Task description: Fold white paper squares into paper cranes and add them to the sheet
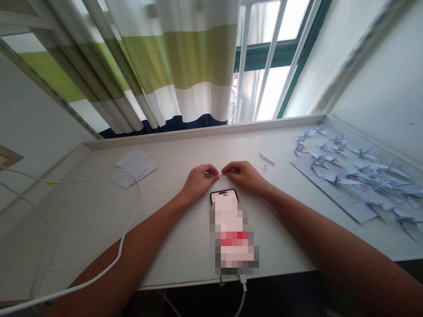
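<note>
Pinching a small white paper piece (224, 177), the left hand (198, 181) and right hand (243, 175) nearly meet between near and far edges of the white worktop (178, 251); white folded-paper cranes (362, 152) crowd its right edge.

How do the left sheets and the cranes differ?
Form: the sheets lie flat; the cranes are folded, with parts sticking up.
Layout: the sheets overlap in one small pile; the cranes spread over a wider patch.
Place: the sheets lie beyond the left forearm; the cranes sit to the right of the right hand.
Shared: both look like pale paper.
</note>
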{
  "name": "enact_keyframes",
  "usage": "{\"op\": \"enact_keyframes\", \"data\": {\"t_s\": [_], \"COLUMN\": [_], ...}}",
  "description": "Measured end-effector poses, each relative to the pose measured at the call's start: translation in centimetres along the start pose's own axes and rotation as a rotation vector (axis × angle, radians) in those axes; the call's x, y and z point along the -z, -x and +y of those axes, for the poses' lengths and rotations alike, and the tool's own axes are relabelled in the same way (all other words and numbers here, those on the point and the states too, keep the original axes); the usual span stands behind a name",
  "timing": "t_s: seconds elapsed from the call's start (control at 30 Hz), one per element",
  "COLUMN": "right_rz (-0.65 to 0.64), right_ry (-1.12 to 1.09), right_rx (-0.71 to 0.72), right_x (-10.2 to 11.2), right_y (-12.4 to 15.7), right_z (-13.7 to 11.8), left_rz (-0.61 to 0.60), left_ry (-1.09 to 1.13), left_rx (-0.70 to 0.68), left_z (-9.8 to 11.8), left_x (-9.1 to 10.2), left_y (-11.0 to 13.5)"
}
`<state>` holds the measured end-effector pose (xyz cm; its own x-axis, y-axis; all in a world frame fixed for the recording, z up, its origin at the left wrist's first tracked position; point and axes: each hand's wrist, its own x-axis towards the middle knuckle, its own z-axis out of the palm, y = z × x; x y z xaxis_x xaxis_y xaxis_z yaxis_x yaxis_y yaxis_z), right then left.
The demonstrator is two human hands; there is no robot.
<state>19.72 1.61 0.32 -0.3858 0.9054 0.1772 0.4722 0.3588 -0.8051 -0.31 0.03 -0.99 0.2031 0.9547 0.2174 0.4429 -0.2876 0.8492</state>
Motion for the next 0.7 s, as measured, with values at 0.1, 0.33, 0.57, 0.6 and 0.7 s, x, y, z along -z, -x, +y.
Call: {"op": "enact_keyframes", "data": {"t_s": [0.1, 0.33, 0.57, 0.6, 0.7], "right_rz": [0.005, 0.025, -0.024, -0.023, -0.019], "right_ry": [0.008, 0.158, 0.187, 0.189, 0.196], "right_rx": [0.001, 0.025, 0.065, 0.061, 0.065], "right_x": [-0.17, -0.60, -0.61, -0.60, -0.56], "right_y": [0.05, 0.14, 0.11, 0.12, 0.17], "right_z": [-0.12, -0.48, -0.23, -0.19, -0.17], "left_rz": [0.001, 0.012, 0.024, 0.032, 0.045], "left_ry": [0.045, 0.047, 0.097, 0.080, 0.023], "left_rx": [0.024, 0.027, 0.029, 0.023, 0.004], "left_z": [-0.12, -0.22, -0.57, -0.63, -0.78], "left_x": [-0.12, -0.17, -0.31, -0.35, -0.45], "left_y": [-0.10, -0.08, -0.15, -0.18, -0.26]}}
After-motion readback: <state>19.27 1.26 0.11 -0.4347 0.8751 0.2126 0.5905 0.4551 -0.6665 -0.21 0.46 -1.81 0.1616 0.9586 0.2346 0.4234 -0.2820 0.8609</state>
